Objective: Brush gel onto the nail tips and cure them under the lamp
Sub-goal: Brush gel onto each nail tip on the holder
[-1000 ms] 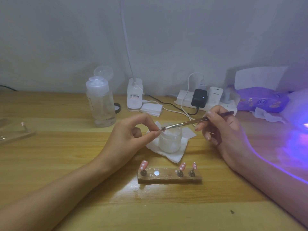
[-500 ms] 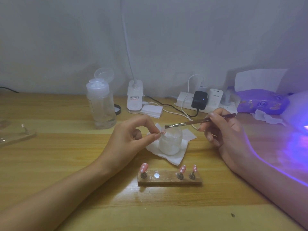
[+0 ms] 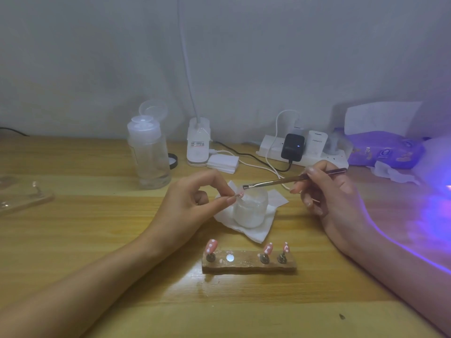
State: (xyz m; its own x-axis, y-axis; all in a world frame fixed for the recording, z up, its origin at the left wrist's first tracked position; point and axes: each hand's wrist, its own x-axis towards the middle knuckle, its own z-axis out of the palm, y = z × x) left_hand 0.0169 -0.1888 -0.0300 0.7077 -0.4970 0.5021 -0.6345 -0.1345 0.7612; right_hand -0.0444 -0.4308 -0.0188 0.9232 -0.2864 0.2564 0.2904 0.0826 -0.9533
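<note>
On the wooden desk, everything is sitting inside arm's reach, purple glow spilling in from the lamp at the right edge, only part of it showing. Clear pump bottle is standing back left with its flip lid up. Power strip is lying along the wall with a black charger plugged in. Purple wipes pack is sitting just left of the lamp.

Left hand is hovering mid-desk, thumb and forefinger pinched together on one small nail tip: pink, looks dotted white, too small to say more. It is being held just above the near-left rim of the frosted gel jar, which is standing on a folded white tissue.

Right hand is gripping the brush pen-style, fingers closed around the handle's rear half. Brush is lying nearly level, dark bristles pointing left, hanging just above and right of the pinched tip, not touching it.

Wooden holder block is sitting in front of the jar, near the front edge. Three more pink tips with white dots are standing upright on its metal pegs: one at the left end, two close together at the right. One bare shiny disc is showing between them.
</note>
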